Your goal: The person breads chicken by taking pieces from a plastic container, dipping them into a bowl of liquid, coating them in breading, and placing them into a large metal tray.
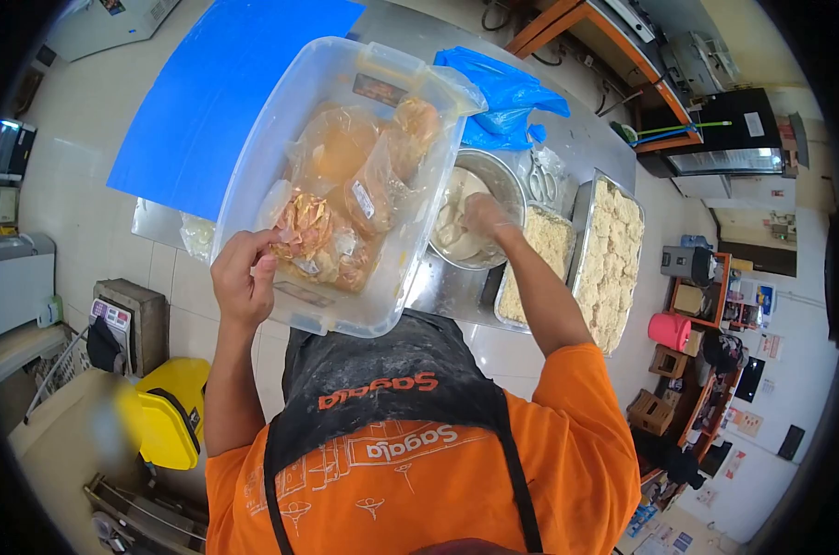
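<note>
My left hand point(244, 276) is closed at the left side of a large clear plastic tub point(416, 222). Its thumb and fingers pinch the edge of a clear plastic bag of raw chicken point(305, 225), orange-tinted and wet. Other clear bags point(371, 199) lie in the tub, one with a white label, amid brownish liquid. My right hand point(489, 218) reaches into a round metal bowl point(479, 262) of pale, creamy batter point(450, 227). Its fingers are dipped in the batter and hidden, so whether they hold anything does not show.
Right of the bowl are two metal trays of pale, crumbly coated pieces, a smaller tray point(544, 248) and a larger tray point(612, 245). Metal tongs point(541, 180) lie behind them. A blue plastic bag point(501, 92) and a blue sheet point(239, 88) rest on the steel table point(410, 37).
</note>
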Motion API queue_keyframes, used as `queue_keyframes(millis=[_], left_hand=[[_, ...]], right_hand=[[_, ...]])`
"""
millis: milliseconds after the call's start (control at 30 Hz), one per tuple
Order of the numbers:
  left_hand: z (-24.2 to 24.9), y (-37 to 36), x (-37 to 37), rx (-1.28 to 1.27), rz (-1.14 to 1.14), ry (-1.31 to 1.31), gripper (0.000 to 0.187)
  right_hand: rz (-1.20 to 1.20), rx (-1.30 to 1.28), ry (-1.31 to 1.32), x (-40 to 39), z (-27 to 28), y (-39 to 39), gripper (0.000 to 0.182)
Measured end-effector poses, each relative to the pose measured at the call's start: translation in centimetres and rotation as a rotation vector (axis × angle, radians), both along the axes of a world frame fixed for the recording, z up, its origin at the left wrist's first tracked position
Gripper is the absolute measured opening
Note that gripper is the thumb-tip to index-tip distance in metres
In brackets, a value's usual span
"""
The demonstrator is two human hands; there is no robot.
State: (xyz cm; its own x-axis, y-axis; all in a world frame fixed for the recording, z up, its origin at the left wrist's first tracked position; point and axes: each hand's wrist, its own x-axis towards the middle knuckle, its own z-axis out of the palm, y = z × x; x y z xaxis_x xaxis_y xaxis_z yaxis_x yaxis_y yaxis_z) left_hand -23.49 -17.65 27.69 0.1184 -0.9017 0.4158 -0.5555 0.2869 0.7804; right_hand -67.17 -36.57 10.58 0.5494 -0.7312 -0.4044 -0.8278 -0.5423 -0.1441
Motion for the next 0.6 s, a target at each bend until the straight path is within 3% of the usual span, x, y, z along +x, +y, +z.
queue_keyframes(millis=[67, 100, 167, 200, 233, 300, 333, 367, 433, 600], left_hand=[[0.1, 0.2, 0.1, 0.018, 0.002, -0.006, 0.028], [0.2, 0.2, 0.2, 0.022, -0.005, -0.007, 0.028], [0.2, 0.3, -0.1, 0.005, 0.024, 0.004, 0.024], [-1.4, 0.9, 0.6, 0.033, 0.032, 0.019, 0.022], [-1.8, 0.9, 0.7, 0.018, 0.028, 0.026, 0.025], [-5.2, 1.7, 2.6, 0.058, -0.006, 0.077, 0.041], [-6.5, 1.9, 3.6, 0.162, -0.006, 0.222, 0.045], [-5.0, 1.7, 2.9, 0.198, 0.052, 0.203, 0.046], [-5.7, 0.8, 3.0, 0.064, -0.046, 0.181, 0.041], [-3.8, 0.2, 2.6, 0.173, -0.177, 0.181, 0.038]], right_hand=[[-0.206, 0.138, 0.066, 1.7, 1.7, 0.2, 0.023], [-0.214, 0.08, 0.011, 1.7, 1.1, 0.3, 0.023], [-0.264, -0.065, -0.081, -0.6, -2.9, 0.1, 0.024], [-0.165, -0.16, -0.01, -2.9, -7.6, -0.4, 0.026], [-0.236, -0.112, -0.028, -1.1, -3.8, 0.7, 0.027], [-0.24, -0.08, -0.123, -0.7, -4.8, 0.1, 0.022], [-0.159, -0.123, -0.207, 0.2, -2.1, 0.8, 0.024], [-0.136, -0.064, -0.272, 0.6, -1.1, 0.4, 0.025], [-0.203, -0.042, -0.126, 3.0, 6.8, 1.9, 0.028], [-0.297, -0.084, -0.147, 3.7, 10.4, 2.2, 0.029]])
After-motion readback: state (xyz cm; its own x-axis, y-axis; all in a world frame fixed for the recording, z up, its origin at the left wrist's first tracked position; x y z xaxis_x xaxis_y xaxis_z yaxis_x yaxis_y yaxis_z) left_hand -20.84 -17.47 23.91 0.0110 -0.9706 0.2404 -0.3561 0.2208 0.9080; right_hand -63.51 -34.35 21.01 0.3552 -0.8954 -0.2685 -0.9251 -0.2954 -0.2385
